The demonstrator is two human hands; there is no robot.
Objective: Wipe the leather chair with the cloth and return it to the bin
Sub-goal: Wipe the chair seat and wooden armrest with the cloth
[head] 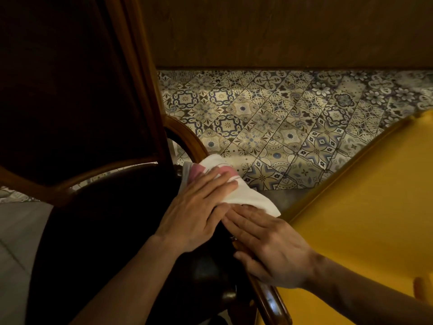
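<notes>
1. Your left hand lies flat on the cloth, fingers stretched out side by side and pressing it down rather than gripping it.
2. The cloth is white with pink stripes. It sits on the right side of the leather chair, at the edge of the dark seat just by the wooden armrest.
3. One corner of the cloth sticks out past your left fingertips toward the patterned tile floor; another corner points toward the yellow surface on your right.
4. Your right hand rests on the armrest rail, just behind the cloth, with its fingers extended and close together. Their tips touch the cloth's near edge; nothing is pinched between them.
5. Your thumb on the right hand lies along the inner side of the rail.
6. The chair's dark backrest, framed in brown wood, rises at the left of the view.
7. A brown wooden wall panel runs across the top, beyond the tiles.
</notes>
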